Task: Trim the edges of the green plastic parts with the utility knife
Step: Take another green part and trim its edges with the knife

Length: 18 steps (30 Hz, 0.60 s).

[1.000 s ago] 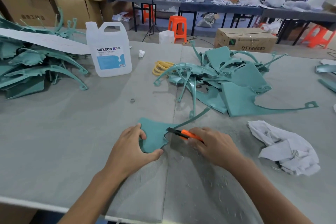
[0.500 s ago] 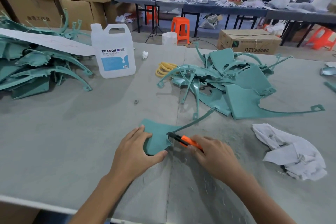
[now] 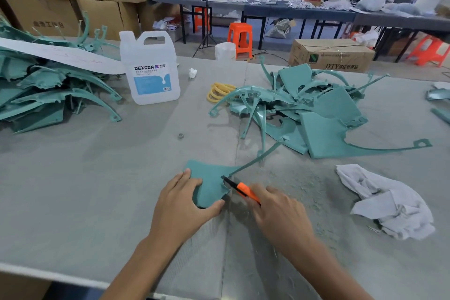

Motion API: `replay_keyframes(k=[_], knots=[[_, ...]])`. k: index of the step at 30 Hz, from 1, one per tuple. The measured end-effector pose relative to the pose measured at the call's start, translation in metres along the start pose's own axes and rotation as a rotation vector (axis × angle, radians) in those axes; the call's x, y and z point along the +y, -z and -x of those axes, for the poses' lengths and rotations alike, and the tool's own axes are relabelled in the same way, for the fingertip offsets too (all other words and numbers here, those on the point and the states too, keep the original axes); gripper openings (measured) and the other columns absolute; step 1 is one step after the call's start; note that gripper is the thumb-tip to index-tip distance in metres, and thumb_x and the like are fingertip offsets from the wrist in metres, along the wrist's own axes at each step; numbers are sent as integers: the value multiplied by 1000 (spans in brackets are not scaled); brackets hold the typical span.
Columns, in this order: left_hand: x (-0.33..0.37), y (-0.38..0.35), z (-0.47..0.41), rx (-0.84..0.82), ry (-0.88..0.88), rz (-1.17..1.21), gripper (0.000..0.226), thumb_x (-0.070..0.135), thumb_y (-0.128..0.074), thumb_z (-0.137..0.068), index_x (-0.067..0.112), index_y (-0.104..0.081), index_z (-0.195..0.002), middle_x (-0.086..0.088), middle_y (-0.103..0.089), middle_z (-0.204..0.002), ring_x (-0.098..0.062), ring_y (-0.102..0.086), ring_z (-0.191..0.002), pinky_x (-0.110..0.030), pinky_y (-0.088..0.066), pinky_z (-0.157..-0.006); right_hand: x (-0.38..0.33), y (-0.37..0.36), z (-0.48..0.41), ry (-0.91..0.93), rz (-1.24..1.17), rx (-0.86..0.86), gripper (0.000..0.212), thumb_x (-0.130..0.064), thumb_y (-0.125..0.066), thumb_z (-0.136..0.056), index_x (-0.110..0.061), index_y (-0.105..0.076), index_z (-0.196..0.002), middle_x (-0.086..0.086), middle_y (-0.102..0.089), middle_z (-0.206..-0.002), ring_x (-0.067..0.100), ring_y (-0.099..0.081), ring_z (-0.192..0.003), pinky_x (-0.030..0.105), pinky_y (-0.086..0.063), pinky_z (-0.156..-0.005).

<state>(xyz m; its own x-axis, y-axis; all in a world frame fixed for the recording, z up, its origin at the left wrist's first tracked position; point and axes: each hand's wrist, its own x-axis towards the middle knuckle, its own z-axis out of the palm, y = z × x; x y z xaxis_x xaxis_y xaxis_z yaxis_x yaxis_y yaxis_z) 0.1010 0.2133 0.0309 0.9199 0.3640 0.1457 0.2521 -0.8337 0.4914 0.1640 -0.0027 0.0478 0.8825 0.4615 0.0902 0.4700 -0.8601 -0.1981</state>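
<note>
The green plastic part lies flat on the near middle of the table, pinned by the left hand, fingers flat and slightly spread on its left side and thumb against its near edge. The right hand curls its fingers round the orange utility knife, whose black tip meets the part's right edge where a thin arm branches off. The thumb lies near the blade's line, so a slip toward it could cut it; too deep a bite could gouge the edge or snap the arm.
</note>
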Motion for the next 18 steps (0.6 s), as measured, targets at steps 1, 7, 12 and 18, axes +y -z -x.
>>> replay_keyframes(k=[1, 7, 12, 18], knots=[[0, 0, 0, -1, 1, 0, 89, 87, -55, -67, 31, -57, -136, 5, -32, -163, -12, -24, -150, -30, -23, -120, 1, 2, -1, -2, 11, 2, 30, -59, -34, -104, -34, -49, -112, -7, -58, -95, 26, -66, -83, 36, -37, -59], [1, 1, 1, -4, 0, -15, 89, 87, -55, -69, 31, -56, -138, 5, -30, -163, -13, -23, -150, -31, -23, -120, -1, 7, -5, -35, 13, -4, 30, -57, -34, -105, -34, -50, -114, -6, -59, -97, 26, -66, -85, 36, -38, -61], [4, 3, 1, -17, 6, -32, 90, 88, -53, -70, 31, -54, -139, 4, -29, -164, -13, -22, -150, -31, -22, -120, 3, 4, -5, -41, 11, 22, 30, -58, -34, -104, -35, -50, -113, -6, -60, -96, 26, -67, -83, 37, -43, -61], [6, 4, 18, 35, -176, -240, 93, 103, -28, -66, 34, -65, -116, 4, -54, -128, -20, -43, -119, -38, -38, -97, 14, 0, -4, -48, -5, 28, 30, -59, -33, -104, -34, -47, -112, -9, -51, -87, 25, -65, -79, 36, -39, -58]])
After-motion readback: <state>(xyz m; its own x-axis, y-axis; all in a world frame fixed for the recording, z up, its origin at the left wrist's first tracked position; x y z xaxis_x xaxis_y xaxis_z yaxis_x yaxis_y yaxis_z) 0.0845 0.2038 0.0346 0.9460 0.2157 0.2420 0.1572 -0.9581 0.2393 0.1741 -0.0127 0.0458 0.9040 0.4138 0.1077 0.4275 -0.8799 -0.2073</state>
